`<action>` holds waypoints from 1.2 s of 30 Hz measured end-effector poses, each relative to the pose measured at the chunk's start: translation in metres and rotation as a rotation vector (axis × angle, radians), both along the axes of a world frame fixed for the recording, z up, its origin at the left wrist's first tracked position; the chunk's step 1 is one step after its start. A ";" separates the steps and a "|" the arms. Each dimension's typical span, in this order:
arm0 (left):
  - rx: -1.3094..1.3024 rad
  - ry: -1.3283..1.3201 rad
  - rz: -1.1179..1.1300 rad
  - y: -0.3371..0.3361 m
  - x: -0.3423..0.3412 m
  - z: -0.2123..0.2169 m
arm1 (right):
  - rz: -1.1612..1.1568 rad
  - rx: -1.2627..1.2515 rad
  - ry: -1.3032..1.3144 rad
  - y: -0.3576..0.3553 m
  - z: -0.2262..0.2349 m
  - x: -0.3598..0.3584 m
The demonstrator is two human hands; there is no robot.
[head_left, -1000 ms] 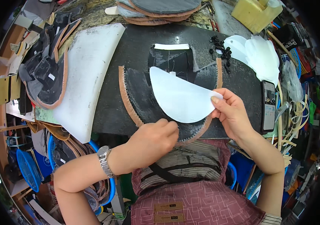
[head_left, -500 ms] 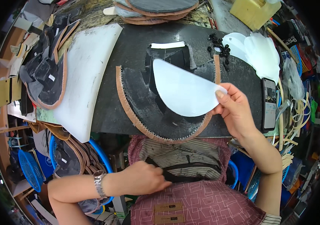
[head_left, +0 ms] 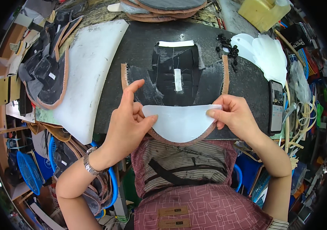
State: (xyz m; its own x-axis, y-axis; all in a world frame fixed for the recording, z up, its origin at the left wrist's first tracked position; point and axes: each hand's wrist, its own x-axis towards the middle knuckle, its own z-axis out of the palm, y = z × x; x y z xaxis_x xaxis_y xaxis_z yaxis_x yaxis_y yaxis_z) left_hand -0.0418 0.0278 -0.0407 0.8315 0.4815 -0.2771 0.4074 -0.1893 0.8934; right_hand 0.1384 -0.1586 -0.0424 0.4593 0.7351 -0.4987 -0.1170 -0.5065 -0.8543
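Note:
A thin white half-round sheet [head_left: 180, 122] lies over the near, curved end of a black shoe upper piece [head_left: 142, 85] edged with brown binding. At the sheet's left corner my left hand [head_left: 124, 124] pinches it with the thumb, index finger stretched away. My right hand [head_left: 237, 115] grips the right corner between thumb and fingers. The sheet's straight edge faces away from me; its curve roughly follows the stitched brown edge. Beyond it, the upper's middle shows a small white label [head_left: 177, 79], and a white strip [head_left: 176, 43] crosses its far end.
The upper rests on a dark work board [head_left: 244, 86]. A white slab [head_left: 88, 76] and more black uppers [head_left: 50, 74] are on the left. Stacked rounded pieces [head_left: 167, 11] stand at the back. To the right are white sheets [head_left: 269, 55], small black bits [head_left: 226, 46] and a phone [head_left: 275, 107].
My left hand has risen from my lap to take the sheet's left corner. The sheet has come nearer and been turned level, uncovering the upper's middle and its label.

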 end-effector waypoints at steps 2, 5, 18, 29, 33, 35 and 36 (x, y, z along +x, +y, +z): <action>0.092 0.026 -0.019 -0.001 0.001 -0.002 | 0.030 -0.044 -0.038 0.004 -0.002 0.002; 0.407 0.057 -0.121 -0.002 0.003 -0.002 | 0.137 -0.099 -0.295 0.007 -0.003 0.002; 0.330 -0.010 0.006 0.067 0.099 -0.015 | 0.103 0.047 -0.928 0.088 -0.004 0.060; -0.445 -0.574 0.058 0.000 0.037 0.024 | -0.069 0.463 0.396 0.043 0.027 0.027; -0.483 -0.634 0.046 0.001 0.026 0.022 | -0.056 0.676 0.552 0.032 0.022 0.016; -0.423 -0.638 0.136 -0.007 0.029 0.033 | -0.083 0.689 0.501 0.028 0.016 0.014; -0.160 -0.667 0.023 -0.006 0.029 0.036 | -0.098 0.694 0.475 0.026 0.015 0.013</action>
